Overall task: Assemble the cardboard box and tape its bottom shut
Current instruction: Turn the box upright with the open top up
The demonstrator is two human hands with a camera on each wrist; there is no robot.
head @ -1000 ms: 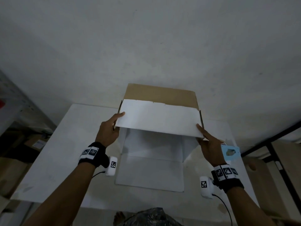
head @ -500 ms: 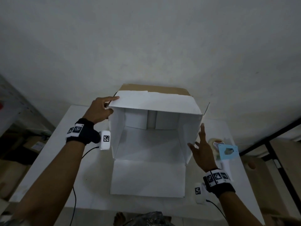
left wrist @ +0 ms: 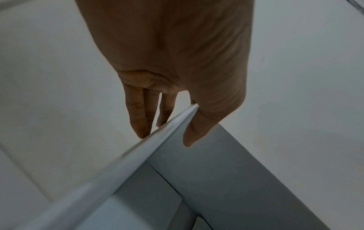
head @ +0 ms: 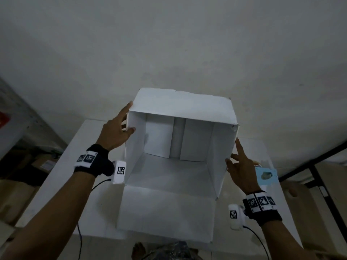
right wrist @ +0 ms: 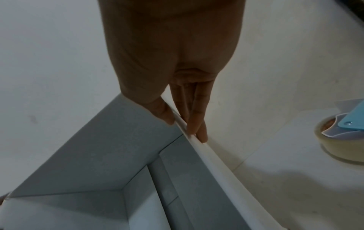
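Observation:
A white cardboard box (head: 174,171) lies on its side on the white table (head: 71,166), its open end facing me. Two inner flaps (head: 158,137) are folded in at its far end with a gap between them. One long flap (head: 165,212) lies flat on the table toward me. My left hand (head: 122,128) pinches the left wall's front edge near the top corner, thumb inside and fingers outside (left wrist: 165,138). My right hand (head: 236,162) pinches the right wall's edge the same way (right wrist: 184,129).
A light blue tape dispenser (head: 265,175) with a roll of clear tape (right wrist: 338,143) sits on the table just right of my right hand. The table's near edge lies under the long flap. Cardboard and shelving stand on the floor at both sides.
The box has gone from a slanted, half-flat shape to a squared one. My left hand rose with the top left corner; my right hand dropped from the top corner to the right wall.

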